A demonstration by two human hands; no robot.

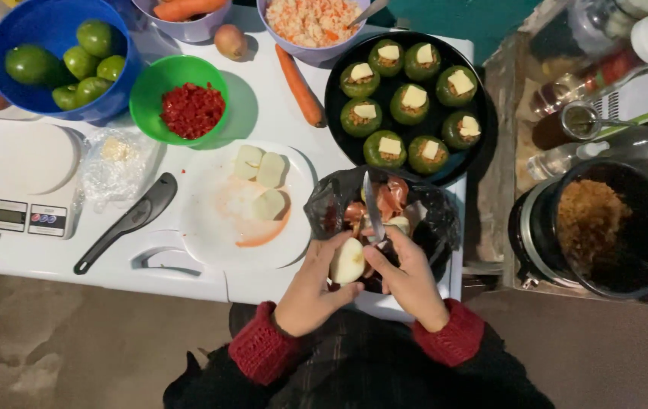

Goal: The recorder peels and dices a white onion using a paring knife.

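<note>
We cup a peeled, pale potato (347,261) in our left hand (315,291) over the black bag of peels (438,220) at the table's (263,113) near edge. It looks firm, wet and slippery, best gripped around its middle. Our right hand (409,282) closes its fingers (385,246) around a knife (373,206). The handle and the bag's contents are mostly hidden.

Black crinkled plastic bag (438,220) directly beyond fingers (350,241); clear plastic wrap (115,163), white kitchen scale's small grey screen (7,215) far left of them.
</note>
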